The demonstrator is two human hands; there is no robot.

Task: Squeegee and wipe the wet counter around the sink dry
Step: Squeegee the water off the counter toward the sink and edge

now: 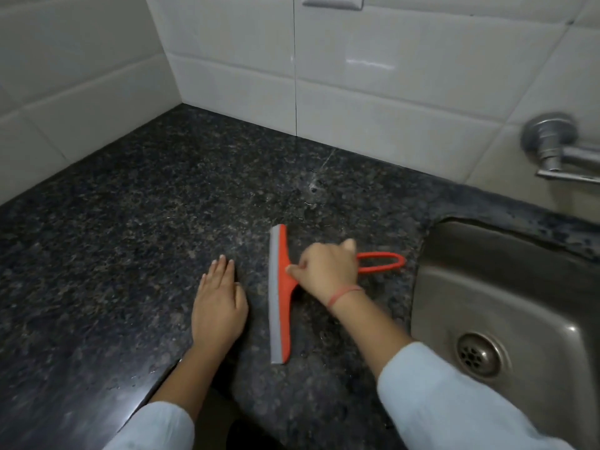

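Observation:
An orange squeegee (281, 297) with a grey rubber blade lies on the dark speckled granite counter (146, 206), its blade running front to back and its loop handle pointing right toward the sink. My right hand (326, 269) is closed around the handle close to the blade. My left hand (219, 303) rests flat on the counter just left of the blade, fingers together, holding nothing. A few water streaks glint on the counter behind the squeegee.
A steel sink (506, 306) with a round drain (479, 354) is set into the counter at the right. A metal tap (552, 147) juts from the white tiled wall above it. The counter's front edge runs diagonally at the lower left.

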